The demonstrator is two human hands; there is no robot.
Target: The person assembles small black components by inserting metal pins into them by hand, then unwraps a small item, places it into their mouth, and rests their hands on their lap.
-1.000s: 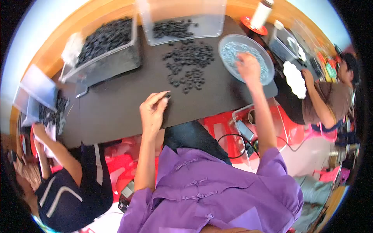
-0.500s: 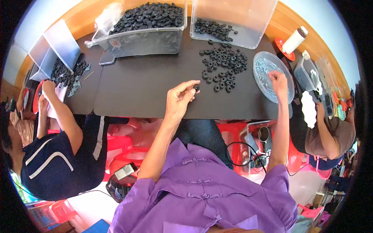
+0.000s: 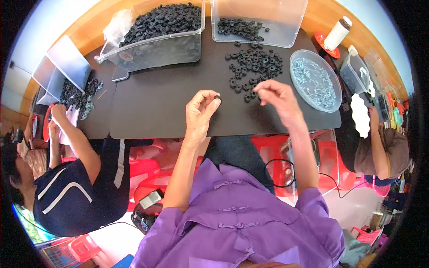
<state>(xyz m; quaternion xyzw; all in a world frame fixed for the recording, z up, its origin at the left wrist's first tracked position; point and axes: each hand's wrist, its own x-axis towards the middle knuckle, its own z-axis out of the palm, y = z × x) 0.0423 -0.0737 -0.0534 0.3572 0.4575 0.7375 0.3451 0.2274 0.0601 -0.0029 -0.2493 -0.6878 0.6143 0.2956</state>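
Observation:
My left hand (image 3: 201, 111) pinches a small black plastic part (image 3: 217, 97) between thumb and index finger, above the table's front portion. My right hand (image 3: 280, 102) is to its right, with thumb and fingers closed together; whatever they hold is too small to make out. Behind the right hand lies a loose pile of similar black parts (image 3: 259, 62). Further right is a round clear tray (image 3: 333, 107) with many tiny, thin, silvery-blue pieces (image 3: 313, 80) in it.
A clear bin (image 3: 165, 56) heaped with black parts stands at the back. Beside it, another clear bin (image 3: 286, 27) lies tipped toward me. A phone (image 3: 120, 73) lies by the first bin. Co-workers sit left (image 3: 71, 192) and right (image 3: 380, 152). A white spool (image 3: 338, 33) stands back right.
My right hand has moved left from the round tray toward my left hand, its fingers still together. My left hand keeps its pinch on the black part. The view has shifted slightly.

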